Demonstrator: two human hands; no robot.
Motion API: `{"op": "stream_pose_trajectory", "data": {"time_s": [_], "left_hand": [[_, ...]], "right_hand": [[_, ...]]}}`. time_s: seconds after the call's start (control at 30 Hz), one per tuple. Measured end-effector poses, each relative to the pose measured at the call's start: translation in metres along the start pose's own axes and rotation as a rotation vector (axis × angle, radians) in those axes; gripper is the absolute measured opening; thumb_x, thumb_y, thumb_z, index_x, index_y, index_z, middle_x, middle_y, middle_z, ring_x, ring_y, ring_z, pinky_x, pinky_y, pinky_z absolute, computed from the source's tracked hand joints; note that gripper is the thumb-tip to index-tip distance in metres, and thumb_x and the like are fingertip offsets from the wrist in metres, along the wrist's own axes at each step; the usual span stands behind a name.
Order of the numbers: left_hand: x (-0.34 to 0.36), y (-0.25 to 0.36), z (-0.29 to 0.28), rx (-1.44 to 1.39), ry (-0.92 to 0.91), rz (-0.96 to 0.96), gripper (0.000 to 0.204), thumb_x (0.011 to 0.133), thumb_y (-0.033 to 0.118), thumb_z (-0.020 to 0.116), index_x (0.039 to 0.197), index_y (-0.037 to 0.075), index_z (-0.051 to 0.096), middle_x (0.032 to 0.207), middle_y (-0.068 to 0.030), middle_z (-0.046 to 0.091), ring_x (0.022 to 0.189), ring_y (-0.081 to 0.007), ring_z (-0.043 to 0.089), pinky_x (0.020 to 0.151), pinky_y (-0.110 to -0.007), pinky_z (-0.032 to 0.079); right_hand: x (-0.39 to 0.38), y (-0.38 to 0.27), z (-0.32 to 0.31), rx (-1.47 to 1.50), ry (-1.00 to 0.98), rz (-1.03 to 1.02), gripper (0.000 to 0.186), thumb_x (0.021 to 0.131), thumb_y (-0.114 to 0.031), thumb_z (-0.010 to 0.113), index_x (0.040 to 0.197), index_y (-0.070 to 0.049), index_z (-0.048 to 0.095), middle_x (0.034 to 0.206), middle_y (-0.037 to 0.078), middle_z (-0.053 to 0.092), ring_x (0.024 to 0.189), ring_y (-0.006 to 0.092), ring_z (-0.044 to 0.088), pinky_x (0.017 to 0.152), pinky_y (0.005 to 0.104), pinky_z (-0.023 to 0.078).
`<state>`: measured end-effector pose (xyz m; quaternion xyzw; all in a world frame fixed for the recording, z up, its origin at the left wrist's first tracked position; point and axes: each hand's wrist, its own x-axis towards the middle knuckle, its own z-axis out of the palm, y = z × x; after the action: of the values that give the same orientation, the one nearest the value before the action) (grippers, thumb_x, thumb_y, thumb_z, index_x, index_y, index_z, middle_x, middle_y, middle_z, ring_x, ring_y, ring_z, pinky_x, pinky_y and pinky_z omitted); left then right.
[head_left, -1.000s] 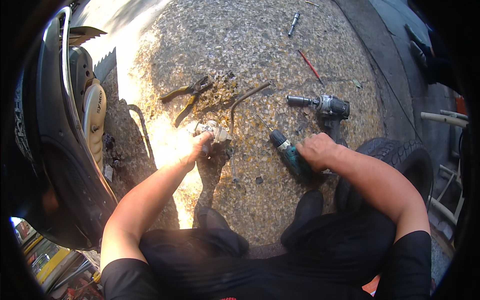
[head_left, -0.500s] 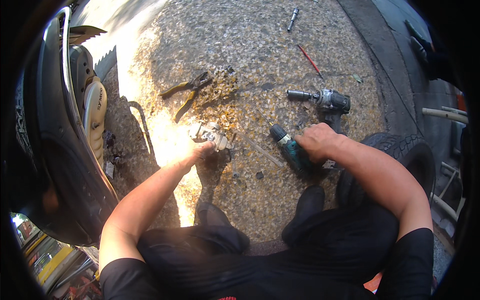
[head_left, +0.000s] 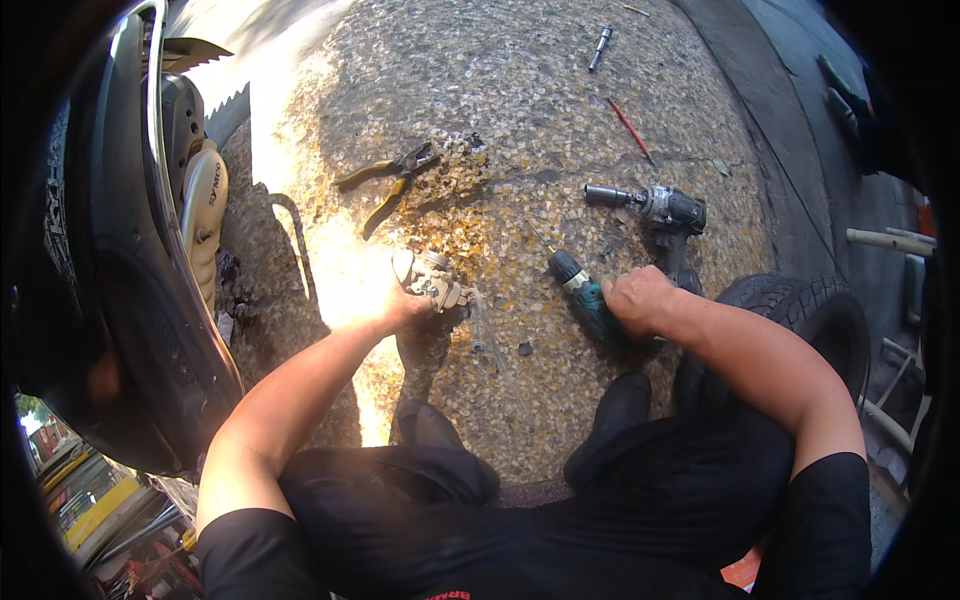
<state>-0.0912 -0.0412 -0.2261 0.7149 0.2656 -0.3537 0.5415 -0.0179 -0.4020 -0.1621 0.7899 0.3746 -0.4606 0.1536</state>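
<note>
My left hand (head_left: 383, 297), washed out by bright sun, is closed around a metal carburetor (head_left: 430, 283). A clear hose (head_left: 482, 318) hangs from the carburetor's right side. To the right, my right hand (head_left: 640, 300) grips a teal and black cordless drill (head_left: 583, 287). A long thin bit sticks out of its chuck toward the upper left. Whether the drill rests on the ground or is lifted I cannot tell. Pliers (head_left: 392, 182) with yellow and black handles lie with their jaws parted beyond my left hand, beside a wet, dark patch of ground.
An impact wrench (head_left: 668, 208) with a long socket lies beyond the drill. Farther off are a red screwdriver (head_left: 630, 130) and a metal socket piece (head_left: 600, 48). A tyre (head_left: 815, 315) lies by my right arm. At the left stands a dark scooter (head_left: 130, 250). Someone's foot (head_left: 842, 105) shows far right.
The carburetor has turned in my left hand, so its dotted face is less visible. Its clear hose has swung from slanting right to hanging downward. My right hand still grips the drill.
</note>
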Motion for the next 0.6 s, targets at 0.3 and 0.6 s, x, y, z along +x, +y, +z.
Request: {"op": "stream_pose_trajectory", "data": {"time_s": [0.3,0.6], "left_hand": [[0.002,0.015,0.004,0.052,-0.033,-0.017,0.070,0.076,0.026,0.081,0.131,-0.003,0.048,0.118,-0.0204,0.063,0.111,-0.0281,0.060,0.097,-0.037,0.048],[0.003,0.039,-0.034,0.950,0.363,0.211,0.068,0.080,0.033,0.077,0.131,-0.004,0.052,0.118,-0.0224,0.063,0.110,-0.0293,0.061,0.094,-0.038,0.049]], "right_hand": [[0.002,0.010,0.006,-0.022,0.008,-0.048,0.043,0.085,-0.017,0.063,0.123,0.001,0.053,0.102,0.016,0.072,0.097,0.0312,0.070,0.078,0.0403,0.056],[0.000,0.018,-0.015,0.086,0.100,-0.062,0.038,0.076,-0.019,0.069,0.110,-0.004,0.062,0.098,0.016,0.071,0.098,0.0326,0.068,0.083,0.0422,0.054]]}}
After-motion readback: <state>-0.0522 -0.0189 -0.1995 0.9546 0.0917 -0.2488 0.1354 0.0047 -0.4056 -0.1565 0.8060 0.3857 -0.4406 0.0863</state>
